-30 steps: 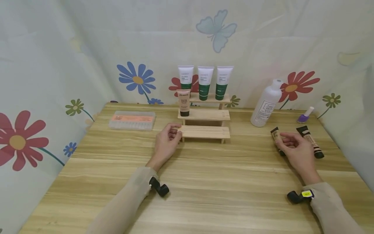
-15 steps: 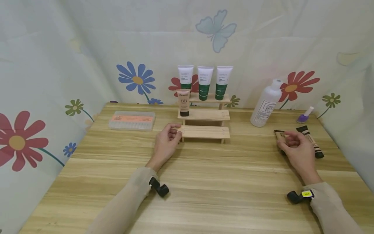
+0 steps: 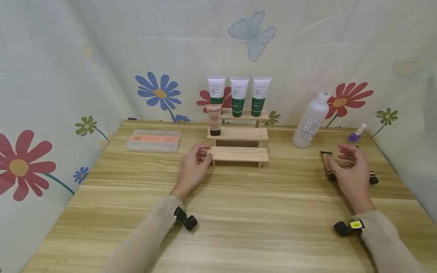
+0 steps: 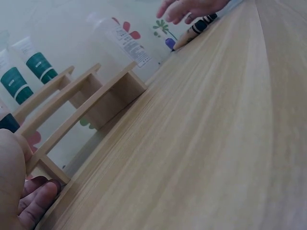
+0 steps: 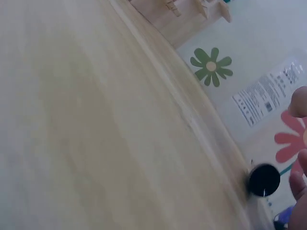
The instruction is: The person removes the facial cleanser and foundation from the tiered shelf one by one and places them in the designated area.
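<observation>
At the right of the frame, the tan tube lies flat on the table, just left of the right hand and partly behind its thumb; whether they touch cannot be told. That hand's grip is parted, thumb well apart from the loosely bent fingers, with nothing held. A second tan tube lies beneath and behind the same hand, mostly hidden. Left of centre, the left hand pinches the left end of the lowest step of the wooden shelf, its grip closed on the wood.

Counted: two tan tubes on the table; one shelf of three steps; three white-and-green tubes upright on the top step; one pink tube upright at the left of the middle step; one white bottle and one purple nail polish at upper right; one clear case at centre left.
</observation>
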A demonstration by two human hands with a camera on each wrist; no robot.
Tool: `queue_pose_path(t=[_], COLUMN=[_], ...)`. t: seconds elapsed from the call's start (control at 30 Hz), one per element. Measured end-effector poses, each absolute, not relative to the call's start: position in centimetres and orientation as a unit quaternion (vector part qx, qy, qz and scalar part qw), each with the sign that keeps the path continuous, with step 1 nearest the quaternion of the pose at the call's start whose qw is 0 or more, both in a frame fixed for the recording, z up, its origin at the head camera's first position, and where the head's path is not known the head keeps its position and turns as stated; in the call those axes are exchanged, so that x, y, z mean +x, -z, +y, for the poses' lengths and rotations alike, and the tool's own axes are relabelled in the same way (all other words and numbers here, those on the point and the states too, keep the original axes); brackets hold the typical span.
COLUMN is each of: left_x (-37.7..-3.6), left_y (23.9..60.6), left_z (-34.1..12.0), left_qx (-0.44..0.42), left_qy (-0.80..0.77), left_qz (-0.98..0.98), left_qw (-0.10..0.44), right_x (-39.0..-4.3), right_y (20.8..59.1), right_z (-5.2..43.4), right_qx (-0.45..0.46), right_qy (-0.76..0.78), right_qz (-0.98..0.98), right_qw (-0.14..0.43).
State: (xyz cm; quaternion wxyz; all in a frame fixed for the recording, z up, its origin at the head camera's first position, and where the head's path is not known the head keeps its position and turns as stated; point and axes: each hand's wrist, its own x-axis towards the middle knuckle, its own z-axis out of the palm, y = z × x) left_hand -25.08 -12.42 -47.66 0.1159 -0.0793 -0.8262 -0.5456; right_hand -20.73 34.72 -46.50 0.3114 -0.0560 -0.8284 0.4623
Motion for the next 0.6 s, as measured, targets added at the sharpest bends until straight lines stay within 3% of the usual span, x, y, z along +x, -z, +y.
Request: queue_pose_path(t=[0.23, 0.6], left_x=[-25.2, -25.0], left_y=[47.6, 47.6], left_z=[-12.4, -12.5], left_qx=[-0.082, -0.083], left_qy=[0.544, 0.546], left_qz=[-0.827, -0.825], left_qw=[0.117, 0.12], right_x=[-20.8, -23.1], right_y=[44.2, 40.7], right_z=[31.8, 23.5], right_qx=[0.008, 0.142], right_qy=[-0.522, -0.612], right_qz=[-0.781, -0.712], right_qw=[0.344, 0.312])
